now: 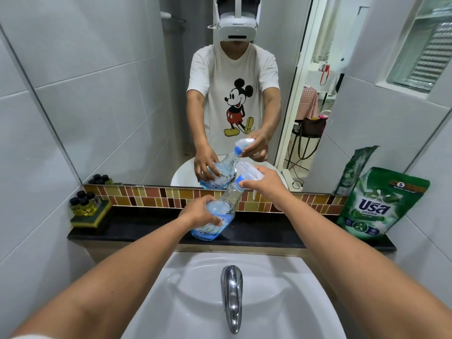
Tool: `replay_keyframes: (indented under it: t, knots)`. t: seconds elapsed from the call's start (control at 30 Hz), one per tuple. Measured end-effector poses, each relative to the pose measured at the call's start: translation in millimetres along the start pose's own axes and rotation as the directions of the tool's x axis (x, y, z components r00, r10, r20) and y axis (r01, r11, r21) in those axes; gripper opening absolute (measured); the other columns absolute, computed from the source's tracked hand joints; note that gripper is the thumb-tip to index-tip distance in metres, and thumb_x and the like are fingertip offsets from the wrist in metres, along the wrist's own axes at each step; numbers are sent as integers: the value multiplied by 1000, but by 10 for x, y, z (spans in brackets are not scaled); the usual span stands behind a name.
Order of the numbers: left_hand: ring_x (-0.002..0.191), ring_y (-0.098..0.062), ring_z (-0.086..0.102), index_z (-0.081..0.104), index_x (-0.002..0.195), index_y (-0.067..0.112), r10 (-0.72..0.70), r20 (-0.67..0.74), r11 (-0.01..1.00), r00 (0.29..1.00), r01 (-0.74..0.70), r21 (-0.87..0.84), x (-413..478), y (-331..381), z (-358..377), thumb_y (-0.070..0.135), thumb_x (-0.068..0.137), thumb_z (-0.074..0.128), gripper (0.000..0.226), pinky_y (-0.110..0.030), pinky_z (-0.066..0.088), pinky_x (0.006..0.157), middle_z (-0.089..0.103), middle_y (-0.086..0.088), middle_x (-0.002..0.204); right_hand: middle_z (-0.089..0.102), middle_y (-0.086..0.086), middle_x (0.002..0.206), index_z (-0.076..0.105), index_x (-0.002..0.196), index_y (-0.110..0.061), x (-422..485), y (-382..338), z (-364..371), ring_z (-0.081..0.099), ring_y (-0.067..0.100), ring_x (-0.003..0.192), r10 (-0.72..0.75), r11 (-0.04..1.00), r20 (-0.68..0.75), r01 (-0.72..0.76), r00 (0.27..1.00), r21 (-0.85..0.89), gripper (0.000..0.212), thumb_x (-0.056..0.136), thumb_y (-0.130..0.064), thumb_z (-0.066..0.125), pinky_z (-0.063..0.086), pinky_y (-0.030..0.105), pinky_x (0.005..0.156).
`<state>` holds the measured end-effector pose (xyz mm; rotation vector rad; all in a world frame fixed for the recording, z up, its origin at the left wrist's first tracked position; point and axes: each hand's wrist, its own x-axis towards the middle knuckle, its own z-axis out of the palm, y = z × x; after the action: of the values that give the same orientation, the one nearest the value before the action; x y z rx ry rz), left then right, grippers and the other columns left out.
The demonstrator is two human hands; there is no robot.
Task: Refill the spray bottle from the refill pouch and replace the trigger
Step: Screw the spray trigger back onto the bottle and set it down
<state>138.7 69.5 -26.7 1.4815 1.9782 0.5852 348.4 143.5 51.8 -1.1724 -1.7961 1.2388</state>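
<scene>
A clear spray bottle (pixel 226 204) with a little blue liquid at its base leans to the right on the black ledge (pixel 146 228). My left hand (pixel 200 212) grips its lower body over the label. My right hand (pixel 265 185) grips the white trigger head (pixel 245 171) at the blue collar on the bottle's neck. The green refill pouch (pixel 376 204) stands upright at the right end of the ledge, against the wall, apart from both hands.
A white basin (pixel 195 277) with a chrome tap (pixel 232 297) lies below the ledge. Several small yellow bottles (pixel 84 203) sit on a sponge at the ledge's left end. A mirror (pixel 122 94) above the tiled strip reflects the person and the bottle.
</scene>
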Motion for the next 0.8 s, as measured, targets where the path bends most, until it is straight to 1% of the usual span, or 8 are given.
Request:
replay_keyframes:
  t: [0.1, 0.17, 0.2, 0.3, 0.43, 0.53, 0.7, 0.8]
  knots:
    - [97, -16, 66, 58, 109, 33, -1, -3, 1000, 1000, 1, -3, -4, -3, -3, 35, 61, 92, 59, -43, 58, 87, 70, 8, 109, 69, 11, 116, 63, 119, -19, -20, -4, -9, 64, 22, 99, 24, 1000, 75, -25, 997, 14, 42, 84, -37, 77, 52, 32, 79]
    - [97, -16, 66, 58, 110, 33, 2, 1, 1000, 1000, -2, -3, -9, -2, -6, 35, 62, 92, 59, -42, 58, 86, 69, 8, 109, 71, 9, 115, 65, 119, -23, -33, -22, -35, 64, 19, 93, 87, 980, 136, -109, 987, 165, 40, 92, -53, 59, 47, 33, 77]
    - [98, -16, 66, 58, 111, 33, 5, 5, 1000, 1000, -5, 0, -9, -3, -6, 34, 62, 92, 59, -42, 58, 86, 69, 8, 109, 72, 8, 106, 65, 115, -23, -29, -14, -59, 65, 18, 86, 125, 949, 137, -159, 983, 273, 38, 96, -53, 50, 46, 34, 73]
    - [99, -16, 65, 58, 110, 33, 16, 14, 1000, 1000, -16, 1, -10, 6, -7, 32, 63, 92, 58, -40, 57, 85, 69, 7, 111, 67, 9, 73, 64, 99, -12, -3, 64, -133, 61, 22, 71, 243, 823, 127, -274, 962, 498, 28, 100, -26, 40, 40, 31, 58]
    - [101, -17, 65, 58, 111, 33, 12, 37, 1000, 999, -12, -6, 8, 11, -21, 30, 64, 92, 58, -39, 56, 86, 68, 7, 111, 69, 12, 98, 71, 120, -18, 23, 239, -170, 59, 20, 82, 231, 841, 224, -310, 947, 443, 31, 99, -11, 48, 50, 29, 62]
    - [103, -17, 65, 58, 112, 33, 12, 60, 1000, 998, -11, -6, 35, 4, -42, 28, 64, 92, 59, -37, 56, 84, 68, 6, 112, 71, 8, 91, 72, 114, -22, 29, 286, -182, 61, 16, 73, 177, 853, 328, -311, 928, 420, 42, 95, 7, 49, 49, 29, 64]
    - [103, -17, 65, 58, 113, 33, 11, 85, 1000, 996, -10, -10, 77, 1, -64, 27, 65, 91, 58, -39, 57, 88, 69, 5, 113, 69, 10, 104, 68, 127, -18, 103, 259, -134, 61, 13, 75, 145, 912, 358, -265, 922, 312, 38, 95, 1, 56, 48, 27, 63]
    - [103, -18, 66, 59, 113, 33, 7, 85, 1000, 996, -5, -13, 99, -20, -74, 28, 63, 92, 60, -43, 57, 91, 69, 5, 114, 71, 5, 94, 73, 116, -20, 121, 285, -55, 56, 14, 73, 124, 917, 319, -231, 940, 326, 32, 94, -2, 59, 45, 24, 60]
